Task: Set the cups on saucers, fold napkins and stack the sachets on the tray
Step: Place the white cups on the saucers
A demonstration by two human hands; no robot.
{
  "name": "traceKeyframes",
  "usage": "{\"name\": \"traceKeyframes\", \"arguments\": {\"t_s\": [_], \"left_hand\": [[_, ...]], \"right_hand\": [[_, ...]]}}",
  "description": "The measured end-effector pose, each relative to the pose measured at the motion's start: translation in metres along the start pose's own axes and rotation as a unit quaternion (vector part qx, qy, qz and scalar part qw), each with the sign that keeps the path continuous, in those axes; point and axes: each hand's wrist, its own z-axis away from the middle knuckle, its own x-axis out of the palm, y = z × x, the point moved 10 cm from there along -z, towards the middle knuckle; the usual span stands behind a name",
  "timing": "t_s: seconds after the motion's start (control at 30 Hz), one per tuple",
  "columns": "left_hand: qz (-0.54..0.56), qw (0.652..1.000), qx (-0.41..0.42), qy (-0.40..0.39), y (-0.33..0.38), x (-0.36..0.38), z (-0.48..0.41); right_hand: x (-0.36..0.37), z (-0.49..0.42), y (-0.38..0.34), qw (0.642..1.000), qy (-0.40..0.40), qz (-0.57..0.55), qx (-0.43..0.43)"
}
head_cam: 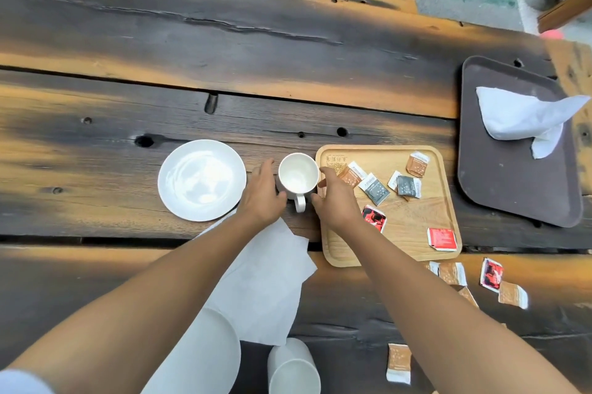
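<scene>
1. Both hands flank a white cup (298,176) at mid-frame: left hand (263,193) presses its left side, right hand (336,198) cups its right side, fingers curled round the wall, so the cup is gripped between them.
2. Cup stands upright on the table (224,41), handle pointing toward the lower edge, between the saucer (201,180) on the left and the wooden tray (413,217) on the right, just beside both.
3. Sachets (408,185) lie scattered on the wooden tray; more (451,273) lie on the table below it.
4. A flat napkin (269,281) lies under the left forearm.
5. Second cup (293,368) and another saucer (205,358) sit at the lower edge.
6. At right, a dark tray (512,188) holds a crumpled napkin (519,115).
</scene>
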Motion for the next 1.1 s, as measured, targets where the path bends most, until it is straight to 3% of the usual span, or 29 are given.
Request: {"name": "traceKeyframes", "arguments": {"t_s": [0.17,0.33,0.5,0.73,0.83,1.1], "left_hand": [[0.006,0.999,0.015,-0.040,-0.002,0.011,-0.019],[0.097,0.992,0.070,-0.037,0.007,0.016,-0.020],[0.172,0.983,0.055,-0.029,-0.002,0.019,-0.016],[0.177,0.983,0.042,-0.001,-0.014,0.010,-0.015],[0.185,0.981,0.060,0.002,-0.011,0.006,-0.014],[0.228,0.973,0.012,-0.041,-0.023,-0.003,-0.009]], "right_hand": [[0.007,-0.013,-0.005,0.995,0.009,-0.087,-0.041],[0.017,-0.019,0.002,0.987,-0.019,-0.157,-0.026],[0.027,-0.023,0.009,0.986,-0.038,-0.161,0.000],[0.035,-0.021,0.009,0.958,-0.076,-0.276,0.012],[0.037,-0.019,0.001,0.951,-0.095,-0.294,0.006],[0.034,-0.015,-0.018,0.955,-0.100,-0.280,0.018]]}}
